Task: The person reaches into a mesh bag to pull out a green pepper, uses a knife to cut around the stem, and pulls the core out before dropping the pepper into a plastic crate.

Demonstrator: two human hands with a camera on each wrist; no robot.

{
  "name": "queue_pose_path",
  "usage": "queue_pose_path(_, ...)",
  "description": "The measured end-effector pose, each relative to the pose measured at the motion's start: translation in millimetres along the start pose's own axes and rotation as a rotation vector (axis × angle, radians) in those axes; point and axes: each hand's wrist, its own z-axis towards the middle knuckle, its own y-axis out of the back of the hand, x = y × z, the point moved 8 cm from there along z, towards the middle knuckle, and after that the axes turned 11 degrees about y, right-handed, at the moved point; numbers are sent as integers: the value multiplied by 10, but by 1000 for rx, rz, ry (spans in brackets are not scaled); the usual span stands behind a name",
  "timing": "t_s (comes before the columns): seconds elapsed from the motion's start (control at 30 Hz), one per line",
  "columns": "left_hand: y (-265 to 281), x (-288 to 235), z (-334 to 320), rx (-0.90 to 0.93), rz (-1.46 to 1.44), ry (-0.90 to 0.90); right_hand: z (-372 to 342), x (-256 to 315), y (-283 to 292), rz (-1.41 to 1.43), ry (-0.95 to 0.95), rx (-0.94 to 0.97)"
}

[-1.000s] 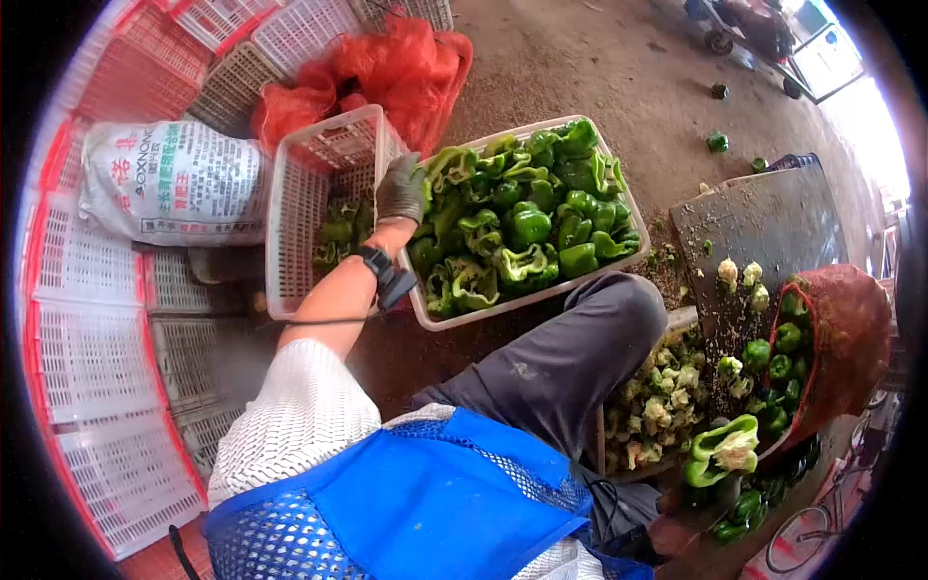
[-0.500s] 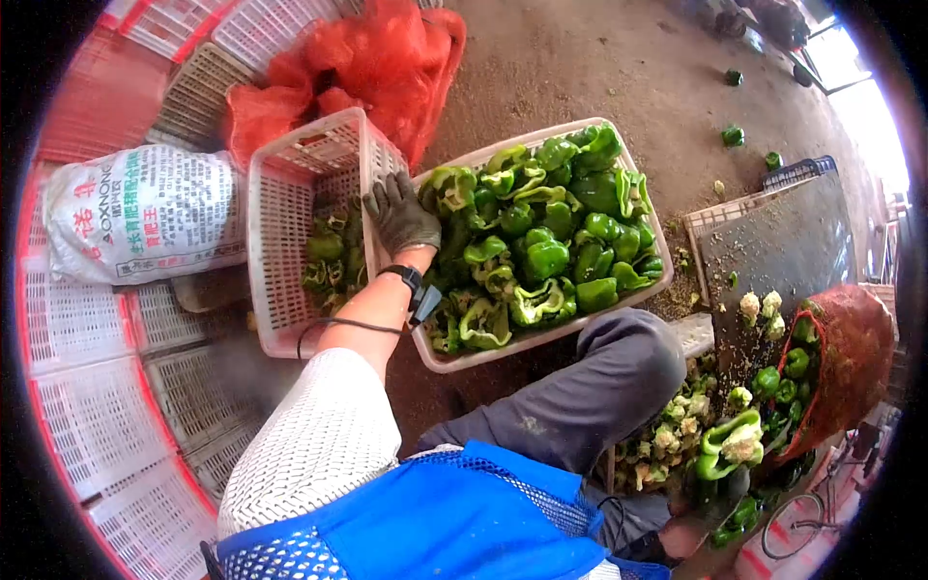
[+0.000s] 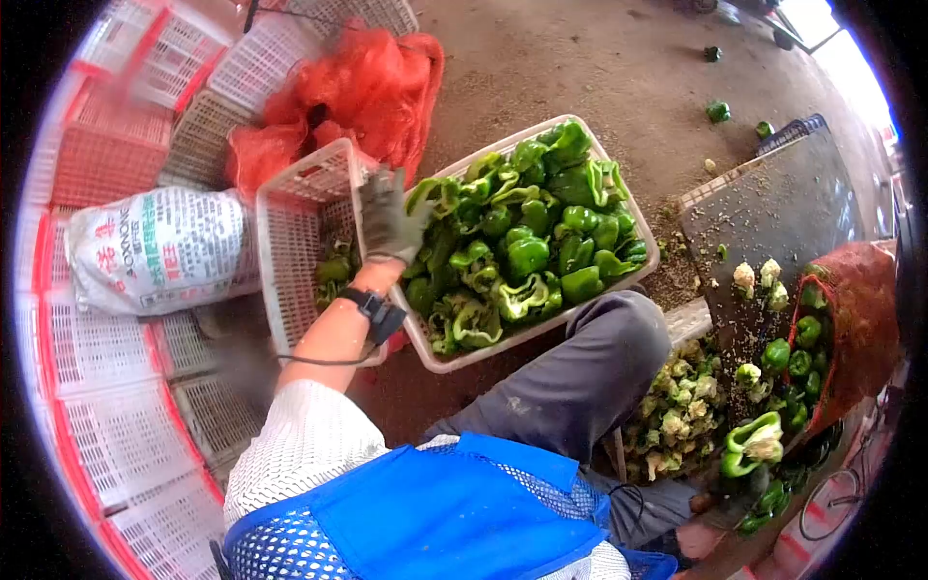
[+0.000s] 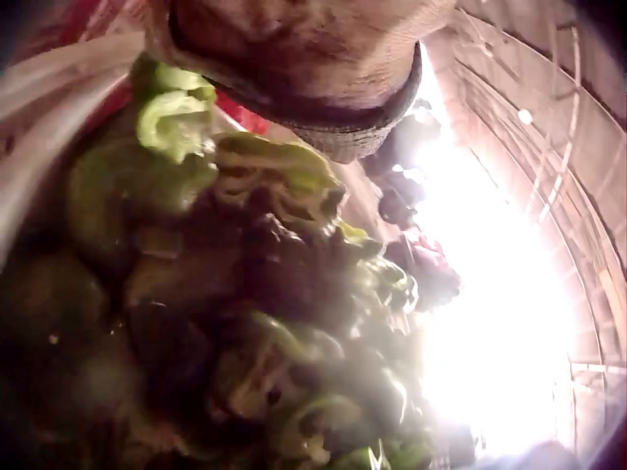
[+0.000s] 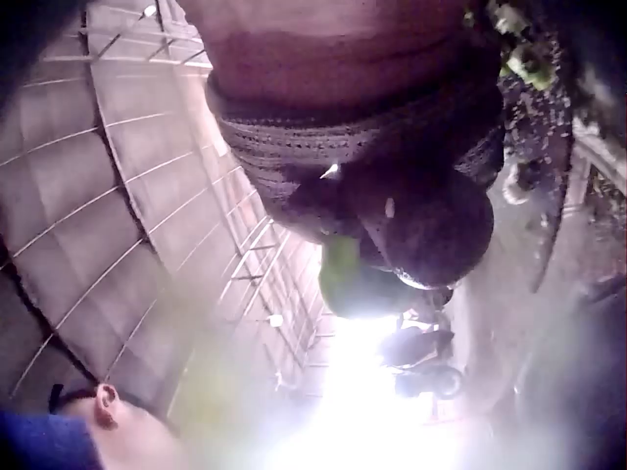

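My gloved left hand (image 3: pixel 391 220) lies over the place where two white crates meet, its fingers extended toward the far end. Right beside it is the full crate (image 3: pixel 440 366), heaped with cut green peppers (image 3: pixel 527 253); the left wrist view shows them close below the glove (image 4: pixel 358 137). On its other side, the second crate (image 3: pixel 274 280) has a few pepper pieces (image 3: pixel 335 271) at the bottom. At lower right my right hand, mostly hidden in the head view, holds a cut green pepper (image 3: pixel 740 447) with its pale core showing. The right wrist view shows that dark glove (image 5: pixel 431 230) curled against green pepper (image 5: pixel 358 284).
A red mesh bag (image 3: pixel 377 92) and a printed white sack (image 3: pixel 164 249) lie by stacked crates (image 3: pixel 106 348). Pepper cores (image 3: pixel 677 411) fill a container by my knee. A dark board (image 3: pixel 773 217) and an open net sack (image 3: pixel 855 319) of whole peppers stand at right.
My left hand has come back from the second crate's side onto the rims, and its fingers have spread. The right hand keeps the cut pepper at lower right. The head view has shifted slightly.
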Motion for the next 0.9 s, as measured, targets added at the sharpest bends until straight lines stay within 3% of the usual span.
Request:
queue_pose_path(0.03,-98,-118,-23,41,-24,-75,-80,-93,67,3,-26,-7)
queue_pose_path(0.1,-445,-266,-93,222,13,-6,-182,-201,81,17,-61,-11)
queue_pose_path(0.17,-637,-339,-101,108,76,-65,-199,-265,58,16,-69,-17)
queue_pose_path(0.27,-701,-211,122,240,-112,-34,-213,-227,45,30,-57,-11)
queue_pose_path(0.3,-592,-198,147,134,-235,-52,-237,-230,77,30,-55,-19)
queue_pose_path(0.37,-552,-91,304,386,-462,244,-262,-218,127,34,-55,-25)
queue_pose_path(0.4,-240,-210,313,338,-484,199,-263,-203,155,31,-50,-28)
queue_pose_path(0.5,-366,-186,366,730,-1046,111,-285,-186,245,16,-49,-40)
queue_pose_path(0.53,-536,-168,332,944,-1032,187,-284,-177,276,12,-45,-45)
queue_pose_path(0.63,-638,-92,391,903,-42,2,-300,-146,334,2,-38,-49)
queue_pose_path(0.67,-509,-211,440,877,95,-40,-295,-130,337,-5,-32,-48)
queue_pose_path(0.77,53,-265,735,112,14,-117,-281,-72,328,-20,-18,-59)
queue_pose_path(0.8,42,-210,764,163,-109,-1,-282,-60,319,-22,-19,-61)
queue_pose_path(0.9,-27,-624,390,135,44,-198,-255,-90,171,-32,-34,-55)
